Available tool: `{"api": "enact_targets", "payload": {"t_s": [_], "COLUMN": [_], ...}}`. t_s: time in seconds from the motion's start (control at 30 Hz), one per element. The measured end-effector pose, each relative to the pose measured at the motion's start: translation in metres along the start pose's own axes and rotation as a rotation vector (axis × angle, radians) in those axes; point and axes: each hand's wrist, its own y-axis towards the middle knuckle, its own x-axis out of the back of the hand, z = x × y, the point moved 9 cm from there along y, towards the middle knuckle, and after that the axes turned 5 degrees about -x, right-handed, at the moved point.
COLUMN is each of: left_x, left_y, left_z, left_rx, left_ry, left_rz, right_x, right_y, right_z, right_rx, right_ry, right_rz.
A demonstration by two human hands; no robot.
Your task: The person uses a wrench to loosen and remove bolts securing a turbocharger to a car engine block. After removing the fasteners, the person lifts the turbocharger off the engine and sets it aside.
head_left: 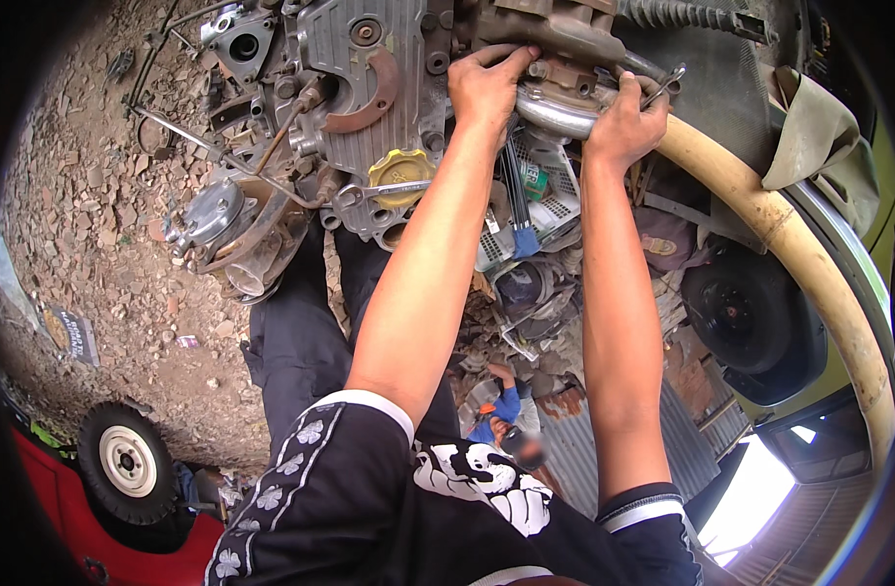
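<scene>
My left hand point(487, 86) is at the engine's top, thumb and fingers drawn together against a rusty metal housing point(555, 34) beside a bolt. What lies between its fingertips is hidden. In my right hand point(623, 125) is a wrench point(673, 78), its bright end sticking out past the fingers. A rounded silver casing point(557, 113) sits between both hands, below the housing. To the left stands the grey ribbed engine cover point(325, 44), with a yellow cap point(403, 174) and another wrench point(381, 192) lying across it.
A tan curved pipe point(750, 190) runs down the right side. Below the engine are a white plastic basket point(562, 181) and cables. Rubble ground point(86, 195) spreads left, with a wheel point(127, 462) beside a red vehicle. Another person point(506, 405) is farther off.
</scene>
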Motion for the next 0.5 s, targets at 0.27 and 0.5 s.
{"api": "enact_targets", "payload": {"t_s": [0.27, 0.5], "left_x": [0.01, 0.0], "left_y": [0.003, -0.001], "left_z": [-0.003, 0.002], "left_rx": [-0.175, -0.052], "left_ry": [0.348, 0.075], "left_rz": [-0.106, -0.019], "right_x": [0.0, 0.001], "right_y": [0.003, 0.001], "right_z": [-0.002, 0.001], "right_rx": [0.036, 0.041], "right_ry": [-0.082, -0.074], "right_rz": [-0.011, -0.007]}}
